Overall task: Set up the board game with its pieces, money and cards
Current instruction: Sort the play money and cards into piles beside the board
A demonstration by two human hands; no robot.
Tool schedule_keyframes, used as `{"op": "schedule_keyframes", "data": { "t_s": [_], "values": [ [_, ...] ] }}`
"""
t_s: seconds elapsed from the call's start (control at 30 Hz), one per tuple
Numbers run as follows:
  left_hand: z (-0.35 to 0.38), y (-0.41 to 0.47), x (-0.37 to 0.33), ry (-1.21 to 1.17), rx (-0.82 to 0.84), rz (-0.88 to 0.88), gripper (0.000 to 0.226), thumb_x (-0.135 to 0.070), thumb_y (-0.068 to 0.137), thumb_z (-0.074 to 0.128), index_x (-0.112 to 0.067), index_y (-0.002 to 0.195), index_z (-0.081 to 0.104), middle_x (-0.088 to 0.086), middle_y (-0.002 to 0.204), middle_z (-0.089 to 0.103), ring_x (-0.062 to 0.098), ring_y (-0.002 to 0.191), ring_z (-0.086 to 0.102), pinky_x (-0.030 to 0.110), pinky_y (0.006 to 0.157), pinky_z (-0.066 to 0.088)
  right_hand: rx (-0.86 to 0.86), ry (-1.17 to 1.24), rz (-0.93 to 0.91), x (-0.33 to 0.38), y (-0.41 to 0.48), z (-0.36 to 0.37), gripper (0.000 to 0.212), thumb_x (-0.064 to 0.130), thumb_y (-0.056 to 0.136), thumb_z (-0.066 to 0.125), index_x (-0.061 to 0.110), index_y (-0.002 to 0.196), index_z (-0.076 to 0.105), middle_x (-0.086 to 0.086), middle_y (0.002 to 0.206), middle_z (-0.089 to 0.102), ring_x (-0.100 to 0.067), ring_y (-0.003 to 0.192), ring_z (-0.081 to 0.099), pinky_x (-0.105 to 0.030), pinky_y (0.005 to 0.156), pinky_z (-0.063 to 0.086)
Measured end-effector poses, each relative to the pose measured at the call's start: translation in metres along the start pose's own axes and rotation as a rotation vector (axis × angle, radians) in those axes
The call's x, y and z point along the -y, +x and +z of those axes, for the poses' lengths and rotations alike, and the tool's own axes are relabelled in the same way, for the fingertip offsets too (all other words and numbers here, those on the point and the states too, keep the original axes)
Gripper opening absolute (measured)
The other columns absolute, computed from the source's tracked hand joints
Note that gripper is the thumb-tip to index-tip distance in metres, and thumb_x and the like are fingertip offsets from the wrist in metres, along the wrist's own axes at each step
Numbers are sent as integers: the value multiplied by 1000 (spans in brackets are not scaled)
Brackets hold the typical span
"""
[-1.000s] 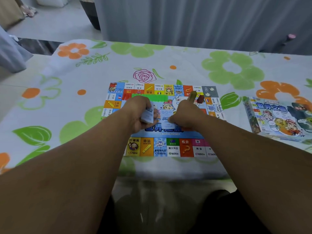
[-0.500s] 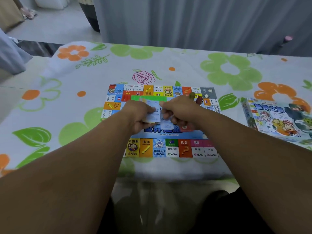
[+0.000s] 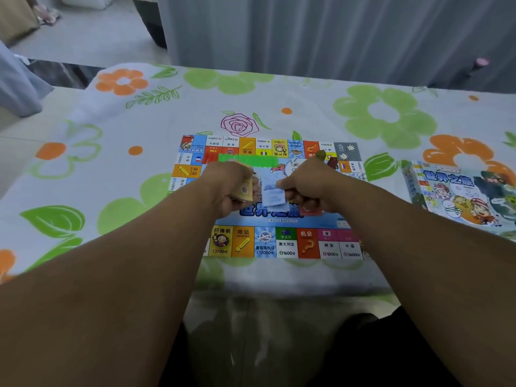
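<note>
Setup is partway through, by the look of it. The game board (image 3: 287,244) lies unfolded and flat on the flowered tablecloth (image 3: 111,169), near the front edge, with the game box (image 3: 460,196) well apart to its right. A row of green notes (image 3: 248,160) sits on the far half of the board. An olive token (image 3: 320,155) and a dark red token (image 3: 332,163) stand near its far right corner.

Both hands hover over the middle of the board, sorting money. The left hand (image 3: 223,185) has its fingers curled round a wad of paper money (image 3: 245,191), a tan note showing on the outside. The right hand (image 3: 312,188) pinches a light-blue note (image 3: 274,195) between thumb and fingers, just beside the wad.

Board and some tokens seem placed; one colour of money appears dealt out. The rest of the wad likely needs sorting into piles. No card decks are clearly visible, so those probably remain, though the hands hide part of the board's centre.
</note>
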State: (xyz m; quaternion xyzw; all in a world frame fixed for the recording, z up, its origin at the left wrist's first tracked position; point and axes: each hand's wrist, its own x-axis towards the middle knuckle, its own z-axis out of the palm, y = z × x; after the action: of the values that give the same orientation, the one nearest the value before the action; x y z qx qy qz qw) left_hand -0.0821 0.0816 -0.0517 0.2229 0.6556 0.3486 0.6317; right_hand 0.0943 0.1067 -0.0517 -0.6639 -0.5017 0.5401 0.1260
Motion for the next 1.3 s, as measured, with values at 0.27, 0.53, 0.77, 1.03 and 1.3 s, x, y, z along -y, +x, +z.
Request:
{"op": "schedule_keyframes", "data": {
  "t_s": [0.27,0.53,0.77,1.03,1.3],
  "values": [
    [1,-5,-1,-24,8,-10,29,-2,92,40,-6,115,58,13,94,68,23,76,67,46,88,58,-121,-349,-135,-3,4,8,24,10,89,71,4,78,51,-17,70,53,-23,52,47,-29,54,38],
    [-1,-3,0,-9,-15,-6,32,2,94,39,-6,121,54,14,101,72,24,86,71,47,84,58,-234,-649,-176,-6,7,12,28,13,86,67,15,73,41,-5,68,46,-19,59,48,-26,50,32],
    [-2,1,1,21,-38,-9,23,5,94,47,-12,108,54,14,99,73,25,84,73,47,74,60,-263,-538,-222,2,8,10,34,14,87,66,13,67,38,-5,62,41,-18,52,40,-25,54,29],
    [-9,-4,1,71,-41,-17,26,0,91,65,-2,116,58,16,96,72,29,81,74,43,70,61,83,45,-105,14,-1,24,26,26,93,70,1,89,70,-11,75,68,-12,44,45,-20,39,30],
    [-20,-7,-1,14,-64,-5,17,-4,92,67,-2,108,61,16,96,72,25,72,71,32,48,56,48,133,-83,24,4,36,14,12,90,71,0,84,67,-10,68,63,-13,45,45,-20,38,29]
  ]
}}
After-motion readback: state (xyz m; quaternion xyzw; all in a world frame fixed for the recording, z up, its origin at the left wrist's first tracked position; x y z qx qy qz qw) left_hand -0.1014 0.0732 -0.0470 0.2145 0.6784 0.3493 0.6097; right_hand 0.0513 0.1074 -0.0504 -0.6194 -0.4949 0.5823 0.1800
